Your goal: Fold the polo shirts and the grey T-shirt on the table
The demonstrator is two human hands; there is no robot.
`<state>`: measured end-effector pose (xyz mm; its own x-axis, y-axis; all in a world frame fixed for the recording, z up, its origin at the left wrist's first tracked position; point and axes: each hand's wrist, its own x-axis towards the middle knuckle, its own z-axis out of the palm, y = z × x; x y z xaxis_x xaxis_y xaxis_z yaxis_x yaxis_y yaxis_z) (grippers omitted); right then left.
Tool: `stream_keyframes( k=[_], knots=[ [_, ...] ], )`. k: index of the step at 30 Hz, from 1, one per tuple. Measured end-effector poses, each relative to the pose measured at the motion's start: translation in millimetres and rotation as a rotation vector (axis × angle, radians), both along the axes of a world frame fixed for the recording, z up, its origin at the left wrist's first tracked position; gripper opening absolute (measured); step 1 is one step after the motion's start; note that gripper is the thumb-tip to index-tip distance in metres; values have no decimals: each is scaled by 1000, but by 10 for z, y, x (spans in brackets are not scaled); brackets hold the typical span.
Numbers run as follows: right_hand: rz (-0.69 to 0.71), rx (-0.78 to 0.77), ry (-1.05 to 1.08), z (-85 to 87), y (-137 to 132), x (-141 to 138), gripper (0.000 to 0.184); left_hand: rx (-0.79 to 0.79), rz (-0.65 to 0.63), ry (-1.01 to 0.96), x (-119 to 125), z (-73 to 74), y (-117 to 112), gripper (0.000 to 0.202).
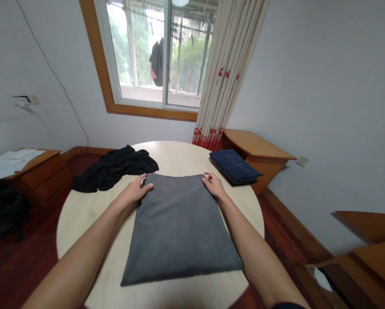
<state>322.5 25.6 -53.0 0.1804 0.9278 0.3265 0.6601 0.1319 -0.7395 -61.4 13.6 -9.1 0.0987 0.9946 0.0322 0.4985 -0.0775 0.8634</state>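
A grey folded garment [182, 227] lies flat on the round pale table [83, 231], its narrower edge away from me and its wider edge close to me. My left hand [137, 189] grips the far left corner, thumb on top and the other fingers at the outer edge. At the far right corner, my right hand [213, 184] pinches the fabric in the same way. A few light creases run across the cloth between the hands. Fingertips under the cloth are hidden.
A crumpled black garment [115, 168] hangs over the table's left rim. Folded dark blue clothing [235, 166] lies at the back right. Beyond are a wooden desk [260, 143], a curtain [226, 77] and a window. A wooden cabinet [44, 178] stands left.
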Motion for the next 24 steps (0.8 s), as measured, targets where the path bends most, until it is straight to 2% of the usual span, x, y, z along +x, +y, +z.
stream_keyframes(
  k=[3,5,8,11,15,17,20,22,24],
  knots=[
    [35,11,19,3,14,-10,46,131,94,36,88,-141,197,70],
    [63,40,63,21,15,-19,43,147,100,-76,123,-197,289,68],
    [77,117,146,71,5,-39,43,240,112,-282,144,-217,380,64],
    [33,194,155,103,6,-62,45,378,138,-295,137,-219,438,58],
    [-14,112,-19,104,18,-89,42,342,108,8,111,-218,437,47],
    [-29,49,-147,146,-1,-108,44,344,100,218,125,-152,374,45],
    [-51,75,-361,293,-99,-189,49,506,123,477,267,26,172,49],
    [36,134,-462,393,-205,-306,51,616,6,561,454,108,-21,48],
    [217,137,-518,440,-317,-462,54,622,-211,616,668,98,-219,48]
  ],
)
